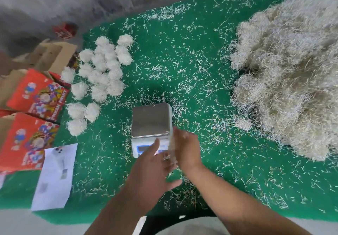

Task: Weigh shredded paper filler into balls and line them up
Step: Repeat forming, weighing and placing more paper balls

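Observation:
A small white digital scale (151, 123) with a bare steel pan stands on the green mat near the front. My left hand (151, 168) and my right hand (184, 148) meet just in front of it, over its display, fingers straight and motion-blurred, palms facing each other. A few thin paper strands (172, 154) show between them. Several finished white paper balls (102, 70) lie grouped at the left of the mat. A large heap of shredded paper filler (290, 81) fills the right side.
Loose paper shreds litter the green mat (182, 55). Red printed cartons (36, 95) and open brown boxes (49, 55) stand at the left edge. A white printed sheet (54, 176) lies at the front left. Grey floor lies beyond the mat.

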### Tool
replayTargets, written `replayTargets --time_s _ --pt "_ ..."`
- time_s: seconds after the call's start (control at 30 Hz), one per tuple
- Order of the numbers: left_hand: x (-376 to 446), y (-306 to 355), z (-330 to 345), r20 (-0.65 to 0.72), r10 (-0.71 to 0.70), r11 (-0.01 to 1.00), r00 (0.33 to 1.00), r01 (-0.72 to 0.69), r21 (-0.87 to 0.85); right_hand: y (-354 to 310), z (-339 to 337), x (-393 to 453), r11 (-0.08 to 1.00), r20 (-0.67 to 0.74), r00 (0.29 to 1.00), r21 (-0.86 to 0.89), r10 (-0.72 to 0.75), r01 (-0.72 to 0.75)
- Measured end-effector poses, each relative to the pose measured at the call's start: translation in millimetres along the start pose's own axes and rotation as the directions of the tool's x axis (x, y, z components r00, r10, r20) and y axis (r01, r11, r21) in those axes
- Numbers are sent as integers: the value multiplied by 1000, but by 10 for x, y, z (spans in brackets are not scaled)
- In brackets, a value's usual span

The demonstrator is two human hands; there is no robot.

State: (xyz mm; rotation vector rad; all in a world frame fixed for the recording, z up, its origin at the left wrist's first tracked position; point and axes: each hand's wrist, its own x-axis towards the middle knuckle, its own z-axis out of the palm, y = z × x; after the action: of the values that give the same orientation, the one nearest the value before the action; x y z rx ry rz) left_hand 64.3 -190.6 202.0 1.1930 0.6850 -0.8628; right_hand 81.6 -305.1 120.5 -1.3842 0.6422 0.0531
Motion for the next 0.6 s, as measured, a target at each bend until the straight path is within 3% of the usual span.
replayTargets --time_s 0.1,0.2,0.3,0.43,0.5,0.53,0.57,0.6 --pt "57 -99 -307 -15 -44 999 999 44 15 33 -2 247 991 12 991 2 131 -131" --pt "129 -107 -645 -8 -68 993 998 68 93 -20 140 429 960 83 976 -212 203 -182" --pt "213 -186 -1097 -8 -95 985 995 95 146 -174 389 568 897 234 941 -423 246 -129" --pt "454 -235 -1474 -158 -145 959 977 178 221 -280 699 791 872 321 908 -481 268 -87" --pt "698 -287 -1823 -411 -21 919 911 179 351 -282 903 965 866 334 914 -498 230 -36" --pt "824 -297 -2047 -470 127 877 873 123 465 -257 1001 1072 851 319 930 -525 184 11" --pt "972 -312 -2271 -509 265 884 819 5 468 -230 1098 1168 828 288 947 -558 142 46" --pt "1072 -369 -2427 -538 292 833 791 66 549 -216 1188 1242 807 258 960 -587 112 63"
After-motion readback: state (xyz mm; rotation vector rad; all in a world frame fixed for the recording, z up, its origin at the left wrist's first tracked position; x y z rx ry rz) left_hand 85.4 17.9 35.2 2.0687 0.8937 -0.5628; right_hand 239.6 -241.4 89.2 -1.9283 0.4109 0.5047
